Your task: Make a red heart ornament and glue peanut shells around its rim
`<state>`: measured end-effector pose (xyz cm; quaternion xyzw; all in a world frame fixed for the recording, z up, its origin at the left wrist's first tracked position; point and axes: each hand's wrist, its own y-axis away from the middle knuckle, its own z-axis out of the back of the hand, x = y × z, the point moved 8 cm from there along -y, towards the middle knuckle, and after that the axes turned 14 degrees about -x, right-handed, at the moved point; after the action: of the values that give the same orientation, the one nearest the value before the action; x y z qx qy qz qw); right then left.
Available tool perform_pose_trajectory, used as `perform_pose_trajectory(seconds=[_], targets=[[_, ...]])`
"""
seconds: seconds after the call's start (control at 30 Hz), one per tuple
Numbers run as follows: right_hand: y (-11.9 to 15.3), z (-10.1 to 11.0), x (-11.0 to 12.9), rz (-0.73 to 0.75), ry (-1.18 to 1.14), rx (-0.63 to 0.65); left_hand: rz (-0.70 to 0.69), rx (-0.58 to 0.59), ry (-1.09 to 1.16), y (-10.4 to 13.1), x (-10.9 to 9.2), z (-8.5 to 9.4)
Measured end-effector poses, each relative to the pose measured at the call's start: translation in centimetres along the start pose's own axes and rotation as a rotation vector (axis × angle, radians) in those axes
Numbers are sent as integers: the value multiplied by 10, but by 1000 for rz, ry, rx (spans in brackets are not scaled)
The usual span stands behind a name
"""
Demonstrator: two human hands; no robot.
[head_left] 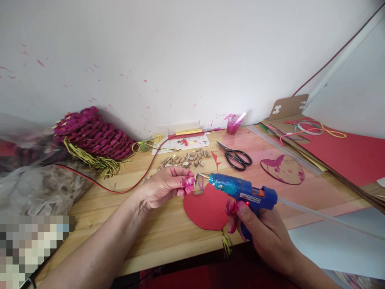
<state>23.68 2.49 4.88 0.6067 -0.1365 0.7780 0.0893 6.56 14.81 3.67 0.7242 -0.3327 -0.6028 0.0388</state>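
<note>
My left hand [168, 185], its fingertips stained pink, pinches a small brownish peanut shell [196, 180]. In my right hand [260, 228] is a blue hot glue gun [233, 185], gripped by its handle, with a long clear glue stick [325, 218] coming out of its back. The gun's metal tip is at the shell; whether they touch I cannot tell. Below them lies a red heart-shaped card [207, 210], partly covered by my hands, with a single shell near its top and a yellow-green tassel at its lower point. A pile of peanut shells [186, 159] lies just beyond.
Black-handled scissors [236, 156] and a cardboard heart [282, 169] lie to the right. At the wall stands a pink-stained cup [234, 124]. A magenta shell-covered piece [93, 134] leans at the left, near plastic bags [73, 186]. Red card [349, 156] and cords are at right.
</note>
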Motion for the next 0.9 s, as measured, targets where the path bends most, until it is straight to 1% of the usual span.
perform_pose_trajectory(seconds=[0.37,0.7,0.9], targets=[[0,0,-2,9,27,3,9,-21,15,-1,1,1],[-1,-1,1,21,-4,-7,2,-27,32,-1,0,1],[0,0,2,32,15,-10,-8,-14,44,-1,-1,1]])
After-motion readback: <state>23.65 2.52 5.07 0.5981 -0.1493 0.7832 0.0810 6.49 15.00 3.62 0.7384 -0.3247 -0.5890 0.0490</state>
